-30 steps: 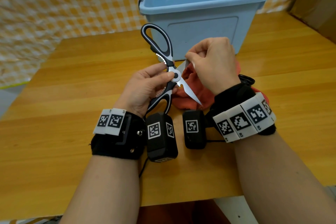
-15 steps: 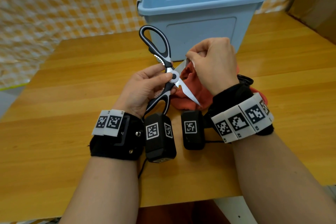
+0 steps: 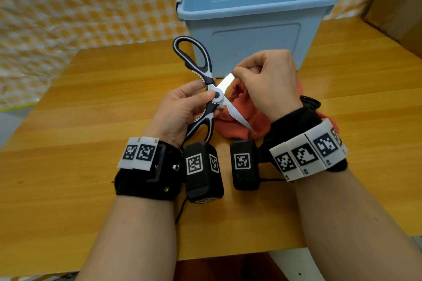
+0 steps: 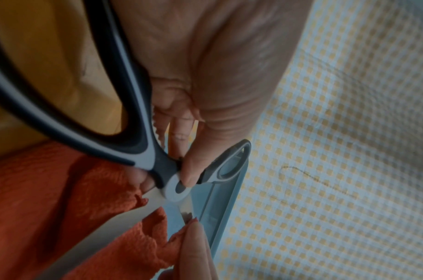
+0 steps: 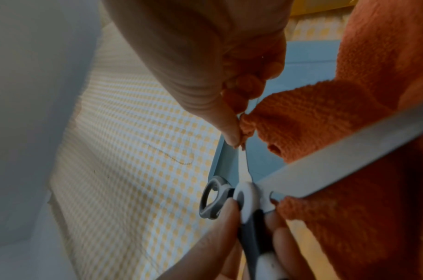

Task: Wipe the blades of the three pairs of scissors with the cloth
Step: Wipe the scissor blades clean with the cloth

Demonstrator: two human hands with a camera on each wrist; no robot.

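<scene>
Scissors (image 3: 206,89), black-and-white handled with steel blades, stand open above the wooden bench (image 3: 91,102): left hand (image 3: 180,112) clamps the pivot, right hand (image 3: 267,84) pinches soft orange cloth (image 3: 239,109) round one stiff, sharp blade. Best held at the handles.

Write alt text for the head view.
A left hand holds open black-and-white kitchen scissors at the pivot while the right hand pinches an orange cloth on the upper blade, before a blue plastic bin.

scissors (image 3: 210,89): 1 | cloth (image 3: 242,121): 1 | bin (image 3: 255,36): 1 | table (image 3: 91,102): 1
</scene>
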